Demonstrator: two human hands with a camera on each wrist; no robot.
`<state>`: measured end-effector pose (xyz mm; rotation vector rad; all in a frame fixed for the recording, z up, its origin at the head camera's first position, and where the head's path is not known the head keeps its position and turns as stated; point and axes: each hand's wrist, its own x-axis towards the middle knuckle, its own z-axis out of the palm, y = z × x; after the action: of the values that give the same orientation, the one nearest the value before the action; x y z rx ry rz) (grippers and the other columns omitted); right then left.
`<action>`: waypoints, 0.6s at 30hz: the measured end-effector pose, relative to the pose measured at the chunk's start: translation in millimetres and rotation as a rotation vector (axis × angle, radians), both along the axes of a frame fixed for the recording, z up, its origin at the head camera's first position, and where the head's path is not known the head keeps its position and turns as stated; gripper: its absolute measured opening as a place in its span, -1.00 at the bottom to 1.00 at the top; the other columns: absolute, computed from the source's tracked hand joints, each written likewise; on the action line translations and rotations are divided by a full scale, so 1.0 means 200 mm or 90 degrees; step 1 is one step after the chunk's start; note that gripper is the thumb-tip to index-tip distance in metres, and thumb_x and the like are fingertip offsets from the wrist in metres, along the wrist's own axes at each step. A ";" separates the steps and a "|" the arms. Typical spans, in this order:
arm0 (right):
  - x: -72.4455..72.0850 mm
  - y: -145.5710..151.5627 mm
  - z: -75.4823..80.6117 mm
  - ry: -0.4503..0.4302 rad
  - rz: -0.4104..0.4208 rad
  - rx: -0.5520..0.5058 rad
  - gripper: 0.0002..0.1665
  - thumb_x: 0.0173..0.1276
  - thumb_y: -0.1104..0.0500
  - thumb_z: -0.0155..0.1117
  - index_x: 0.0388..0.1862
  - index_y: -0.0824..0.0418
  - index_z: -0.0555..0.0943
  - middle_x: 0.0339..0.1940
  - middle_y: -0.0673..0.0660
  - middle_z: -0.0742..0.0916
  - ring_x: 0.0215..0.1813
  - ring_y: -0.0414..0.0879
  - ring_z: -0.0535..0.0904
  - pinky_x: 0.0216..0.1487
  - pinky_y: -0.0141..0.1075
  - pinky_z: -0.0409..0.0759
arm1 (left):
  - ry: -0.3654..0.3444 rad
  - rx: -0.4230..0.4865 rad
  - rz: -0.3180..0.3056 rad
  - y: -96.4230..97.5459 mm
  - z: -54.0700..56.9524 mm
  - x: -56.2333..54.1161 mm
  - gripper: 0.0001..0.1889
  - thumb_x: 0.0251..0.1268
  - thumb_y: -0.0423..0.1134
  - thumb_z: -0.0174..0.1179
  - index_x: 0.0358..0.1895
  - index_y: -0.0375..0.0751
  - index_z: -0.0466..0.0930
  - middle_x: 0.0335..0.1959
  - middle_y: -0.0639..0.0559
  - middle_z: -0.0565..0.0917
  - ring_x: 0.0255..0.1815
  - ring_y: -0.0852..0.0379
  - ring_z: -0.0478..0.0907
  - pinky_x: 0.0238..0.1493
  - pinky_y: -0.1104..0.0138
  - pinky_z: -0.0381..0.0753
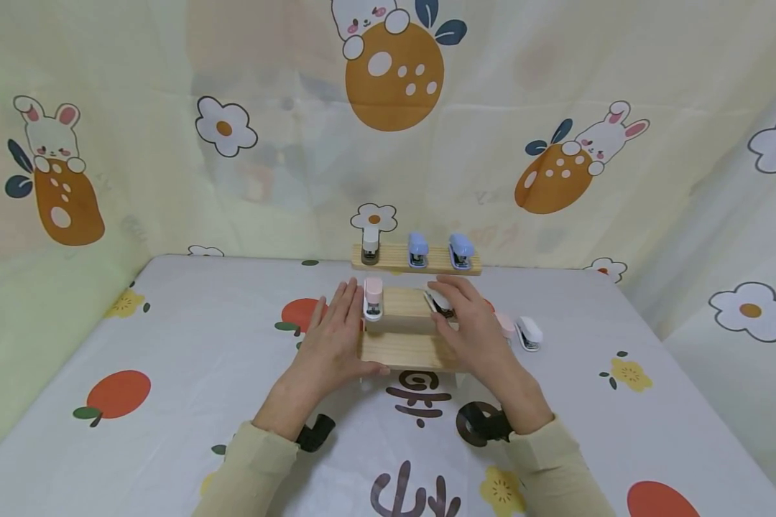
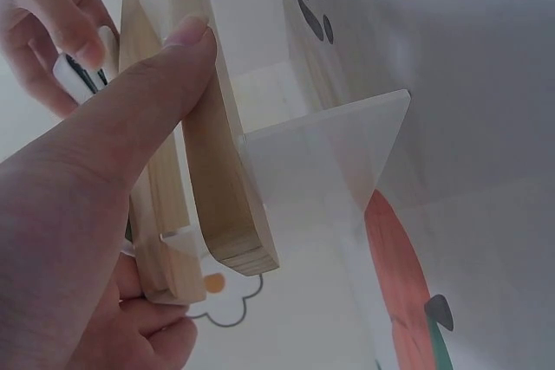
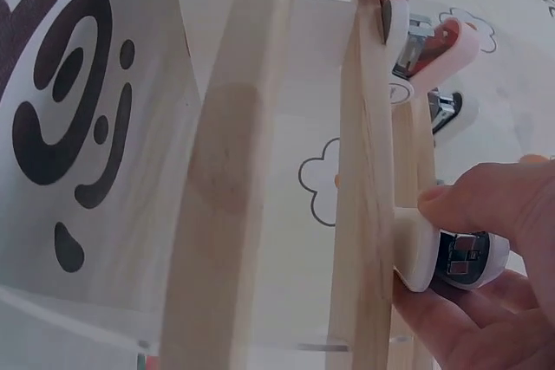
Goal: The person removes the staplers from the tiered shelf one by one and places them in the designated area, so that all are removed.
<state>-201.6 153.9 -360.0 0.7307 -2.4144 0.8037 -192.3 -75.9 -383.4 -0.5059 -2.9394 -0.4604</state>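
"What do the right hand's fingers have?"

"A white stapler. They pinch it, thumb on one side and the others opposite, parted only by its width. It sits between them, tilted, at the upper board; I can't tell whether its base lies flat on the wood."

"And the left hand?"

"Its fingers are nearly straight, with the thumb spread wide from them. They lie along the end of the upper board, while the thumb presses on the front edge of the lower board."

"Anything close to those fingers?"

"A pink-and-white stapler stands just to their right, on the upper board."

"Beyond the fingertips?"

"A back board bearing a grey-based stapler and two blue staplers."

"To the right of the right fingers?"

"On the table, a pink stapler, partly hidden by that hand, and just beside it another white one."
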 end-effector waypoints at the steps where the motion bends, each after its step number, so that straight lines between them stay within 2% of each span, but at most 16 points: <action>1: 0.00 0.00 0.00 0.002 0.002 -0.001 -0.46 0.19 0.44 0.40 0.19 0.40 0.56 0.21 0.34 0.59 0.21 0.21 0.58 0.06 0.00 0.65 | -0.001 0.000 0.000 0.00 0.00 0.00 0.42 -0.26 0.34 0.52 0.59 -0.33 -0.14 0.64 -0.17 -0.09 0.67 -0.08 -0.17 0.63 -0.04 -0.15; 8: 0.00 0.07 0.05 0.030 -0.010 -0.019 -0.48 0.16 0.48 0.40 0.15 0.43 0.57 0.18 0.35 0.61 0.17 0.19 0.60 -0.08 -0.08 0.69 | -0.003 0.002 0.000 0.00 0.00 0.00 0.43 -0.27 0.35 0.52 0.59 -0.32 -0.15 0.65 -0.16 -0.10 0.67 -0.07 -0.18 0.63 -0.04 -0.16; 13: 0.00 0.14 0.07 0.041 -0.043 -0.026 -0.49 0.16 0.47 0.38 0.14 0.40 0.59 0.17 0.30 0.63 -0.20 0.01 0.61 -0.30 -0.25 0.60 | -0.004 0.003 0.001 0.00 0.01 0.00 0.43 -0.26 0.34 0.52 0.59 -0.32 -0.15 0.65 -0.16 -0.10 0.67 -0.07 -0.18 0.63 -0.04 -0.17; 15: 0.00 0.17 0.08 0.040 -0.046 -0.035 -0.49 0.17 0.49 0.36 0.15 0.40 0.58 0.18 0.31 0.62 -0.24 -0.01 0.59 -0.29 -0.25 0.63 | -0.005 0.004 0.001 0.00 0.01 0.00 0.42 -0.26 0.34 0.52 0.59 -0.33 -0.14 0.65 -0.16 -0.10 0.67 -0.07 -0.18 0.63 -0.04 -0.16; 18: 0.00 0.21 0.08 0.034 -0.053 -0.042 -0.49 0.18 0.51 0.32 0.16 0.42 0.57 0.19 0.33 0.60 -0.11 0.04 0.64 -0.16 -0.11 0.72 | -0.007 0.000 0.002 0.00 0.01 0.01 0.42 -0.25 0.34 0.52 0.59 -0.33 -0.15 0.65 -0.16 -0.11 0.67 -0.07 -0.19 0.63 -0.05 -0.16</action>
<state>-202.2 196.2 -344.1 0.6147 -2.3429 0.8149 -191.1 -75.3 -380.9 -0.5014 -2.9501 -0.4635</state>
